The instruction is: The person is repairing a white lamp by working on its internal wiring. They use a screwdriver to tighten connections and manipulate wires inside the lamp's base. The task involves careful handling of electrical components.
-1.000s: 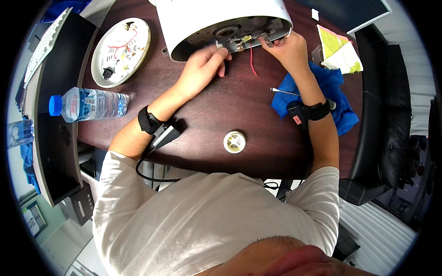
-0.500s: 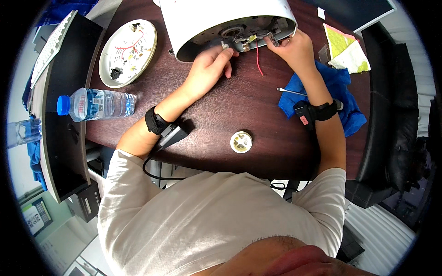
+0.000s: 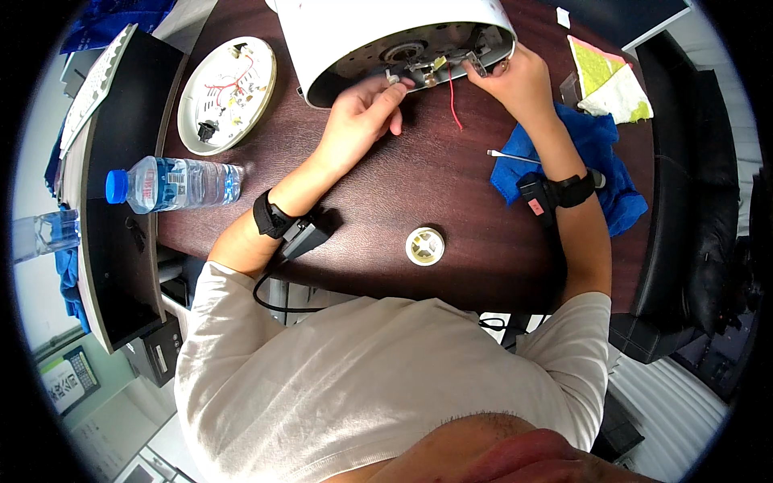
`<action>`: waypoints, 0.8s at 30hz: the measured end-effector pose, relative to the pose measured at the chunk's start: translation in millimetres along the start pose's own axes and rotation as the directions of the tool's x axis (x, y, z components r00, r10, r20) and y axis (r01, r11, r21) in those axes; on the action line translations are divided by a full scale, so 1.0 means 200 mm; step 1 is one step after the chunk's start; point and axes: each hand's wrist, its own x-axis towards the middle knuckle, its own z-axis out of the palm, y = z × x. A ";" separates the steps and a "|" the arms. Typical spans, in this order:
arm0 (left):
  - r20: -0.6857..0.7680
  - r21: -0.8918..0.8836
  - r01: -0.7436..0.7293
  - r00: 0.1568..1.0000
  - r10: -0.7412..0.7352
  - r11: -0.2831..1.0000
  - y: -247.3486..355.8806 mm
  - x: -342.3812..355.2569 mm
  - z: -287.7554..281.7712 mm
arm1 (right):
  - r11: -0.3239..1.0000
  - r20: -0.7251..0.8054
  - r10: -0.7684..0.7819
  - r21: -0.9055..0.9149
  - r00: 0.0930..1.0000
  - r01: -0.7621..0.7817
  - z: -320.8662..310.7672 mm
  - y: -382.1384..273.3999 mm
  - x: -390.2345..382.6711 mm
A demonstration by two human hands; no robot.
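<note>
Dark-brown table point(image 3: 346, 229) carries a glossy white housing point(image 3: 354, 24) at its far side, open end facing near; handling of exposed inner parts appears in hand, probably calling next for steady finger control. Between left hand point(image 3: 362, 117) and right hand point(image 3: 522, 84) dangles a red wire point(image 3: 452, 103); right fingers sit narrow at a metal bracket point(image 3: 476, 63), left fingers at a small white part point(image 3: 392, 79), firm grip indeterminable.

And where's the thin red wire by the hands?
In the head view, above and slightly right of centre, the thin red wire hangs from the rounded white housing, between the left hand and the right hand.
</note>
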 end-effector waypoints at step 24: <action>-0.177 -0.214 0.038 0.981 -0.077 0.976 0.00 0.01 0.05 | 1.000 -0.026 0.006 -0.009 1.000 -0.006 0.00 0.00 0.00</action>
